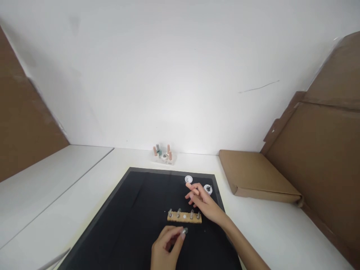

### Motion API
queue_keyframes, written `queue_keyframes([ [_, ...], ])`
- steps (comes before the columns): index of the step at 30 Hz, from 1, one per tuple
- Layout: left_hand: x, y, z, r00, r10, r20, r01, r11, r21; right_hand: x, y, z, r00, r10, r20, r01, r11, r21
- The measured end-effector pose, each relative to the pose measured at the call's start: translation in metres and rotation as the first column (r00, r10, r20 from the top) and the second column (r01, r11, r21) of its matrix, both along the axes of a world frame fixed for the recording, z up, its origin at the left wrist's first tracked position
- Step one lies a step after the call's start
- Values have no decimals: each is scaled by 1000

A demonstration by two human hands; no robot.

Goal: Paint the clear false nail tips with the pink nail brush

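My left hand (pixel 168 245), at the bottom centre, pinches a small clear nail tip (pixel 184 231) between thumb and forefinger. Just beyond it lies a tan wooden strip (pixel 188 216) with several clear nail tips standing on it and a bare white dot (pixel 184 216) near its middle. Above the strip's right end, my right hand (pixel 203 200) has its fingers round a peach-coloured stick-like cap (pixel 192 188), held at a slant. A round white dish (pixel 188 179) sits behind that cap, and a second white dish (pixel 207 189) with something dark in it is right of my fingers.
A black mat (pixel 123 217) covers the middle of the white table (pixel 92 191). At the back, a clear tray (pixel 156 160) holds several small bottles with peach or grey caps. A flat cardboard box (pixel 258 174) lies on the right, and cardboard panels stand at both sides.
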State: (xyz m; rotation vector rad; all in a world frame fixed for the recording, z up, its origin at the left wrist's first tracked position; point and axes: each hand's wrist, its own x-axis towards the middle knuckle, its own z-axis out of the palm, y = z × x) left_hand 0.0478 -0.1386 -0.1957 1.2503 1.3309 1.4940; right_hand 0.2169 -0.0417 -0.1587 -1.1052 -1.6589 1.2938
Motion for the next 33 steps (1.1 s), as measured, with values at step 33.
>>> queue_keyframes([
  [33, 40, 29, -64, 928, -134, -348, 55, 972, -227, 39, -15, -84, 991, -85, -104, 58, 969, -239],
])
